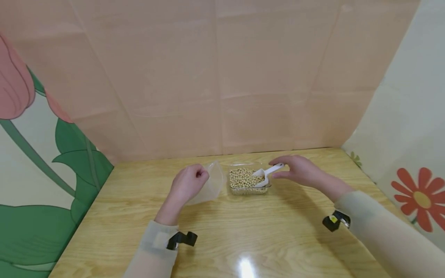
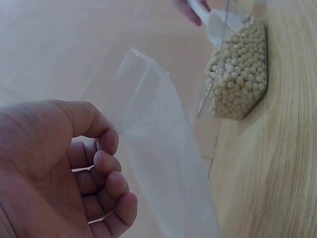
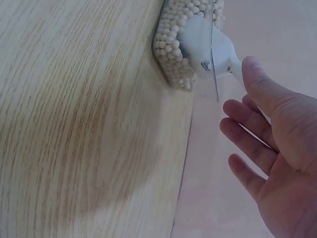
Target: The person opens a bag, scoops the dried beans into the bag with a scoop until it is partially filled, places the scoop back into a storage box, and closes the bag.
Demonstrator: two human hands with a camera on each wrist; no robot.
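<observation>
My left hand (image 1: 189, 181) pinches the edge of a clear, thin plastic bag (image 1: 213, 183) between thumb and forefinger, the other fingers curled in; in the left wrist view the bag (image 2: 163, 148) hangs beyond the fingertips. To its right, a clear rectangular container (image 1: 248, 191) holds many pale round beans (image 1: 241, 177). A white scoop (image 1: 262, 178) lies with its bowl in the beans and its handle slanting up to the right. Around the handle's end, my right hand (image 1: 295, 169) has thumb and fingers spread apart. In the right wrist view the thumb overlaps the handle; contact is unclear.
Everything stands on a light wood-grain table (image 1: 222, 235). Behind the table hangs a pinkish sheet (image 1: 222, 96). Painted walls flank it, with green leaves (image 1: 78, 154) at left and a red flower (image 1: 422, 199) at right.
</observation>
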